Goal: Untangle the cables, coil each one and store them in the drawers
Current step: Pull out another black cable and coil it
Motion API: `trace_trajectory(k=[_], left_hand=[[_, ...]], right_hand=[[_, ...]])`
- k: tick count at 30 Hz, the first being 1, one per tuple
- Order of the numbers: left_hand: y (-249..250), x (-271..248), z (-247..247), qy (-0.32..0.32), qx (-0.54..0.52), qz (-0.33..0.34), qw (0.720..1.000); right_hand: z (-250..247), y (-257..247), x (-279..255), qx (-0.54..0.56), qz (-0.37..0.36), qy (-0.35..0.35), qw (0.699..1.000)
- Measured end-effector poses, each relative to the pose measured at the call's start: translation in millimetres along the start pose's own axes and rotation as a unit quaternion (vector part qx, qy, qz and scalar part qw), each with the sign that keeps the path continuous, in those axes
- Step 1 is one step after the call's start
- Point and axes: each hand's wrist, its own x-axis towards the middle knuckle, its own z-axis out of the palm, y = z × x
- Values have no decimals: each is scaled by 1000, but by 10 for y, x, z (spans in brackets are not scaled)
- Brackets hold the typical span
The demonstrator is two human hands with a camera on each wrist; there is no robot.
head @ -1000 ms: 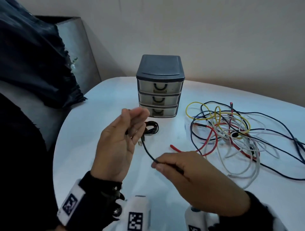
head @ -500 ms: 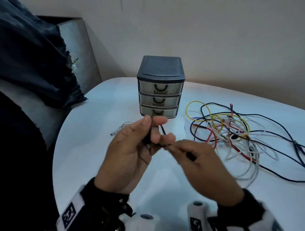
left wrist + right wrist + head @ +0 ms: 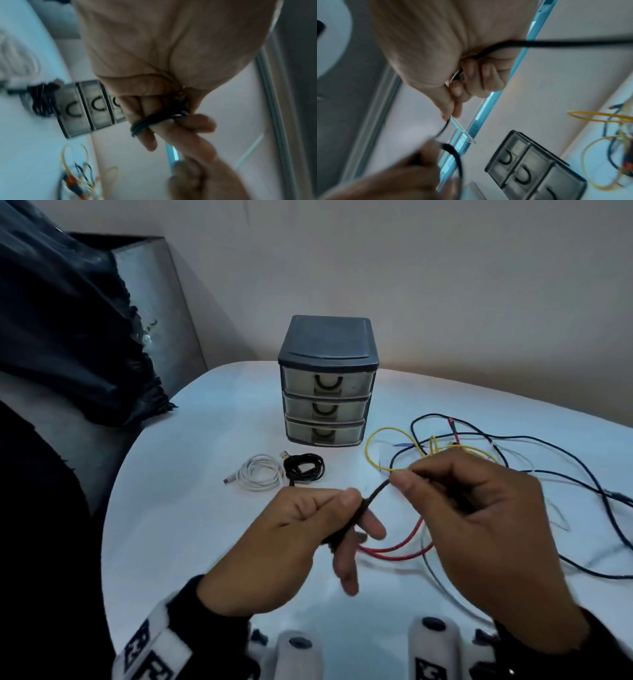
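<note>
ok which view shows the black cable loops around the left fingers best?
Left wrist: the black cable wraps in stacked loops round the left hand fingers, close up. Head shows only a taut strand between the hands. Right wrist shows a blurred arc of it by the left hand, low in the picture.

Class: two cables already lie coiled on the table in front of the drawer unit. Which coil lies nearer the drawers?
The black coil. It lies just before the drawer unit; the white coil lies beside it, farther out to the left.

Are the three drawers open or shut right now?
All shut. The drawer unit shows three fronts flush with its frame, handles facing out, none pulled forward. Contents: cannot tell.
</note>
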Motion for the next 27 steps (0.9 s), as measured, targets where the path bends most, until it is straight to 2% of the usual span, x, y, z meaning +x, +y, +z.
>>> trace_trajectory(k=[3,5,6,8,10,11,13,14,16,18,20,22,25,27], left_hand=[[79,-33,-59,-49,-196,12,979],[139,-34,-137,-91,-359,72,926],[182,-12,-157,-61,-404,119,905],[233,40,-227,66,-438,130,887],[275,65,-267,222,-397,139,880],[268,75,-284,252,-352,147,890],[153,71,-327,299,-149,160,929],[87,55,-331,319,-8,170,932],[-3,19,-265,292,213,177,916],[-16,-34,-158,229,274,176,917],[2,-80,-59,147,268,140,942],[45,-110,33,73,251,81,962],[112,-130,40,-2,95,10,995],[154,-141,5,-46,-23,19,999]], right_hand=[[117,123,32,71,31,15,997],[217,170,-24,90,50,-28,994],[270,181,-61,91,66,-67,991],[346,195,-151,23,75,-153,985],[356,159,-211,-78,25,-238,968],[340,126,-214,-100,1,-267,959],[266,41,-178,-94,-36,-269,958],[218,-10,-155,-86,-50,-249,963],[115,-100,-100,-87,-72,-186,976],[20,-135,-40,-105,-75,-110,986],[-42,-133,-2,-116,-72,-59,989],[-69,-122,-7,-134,-79,-39,987],[-66,-121,-24,-117,-88,-10,989],[-37,-98,2,-95,-92,2,991]])
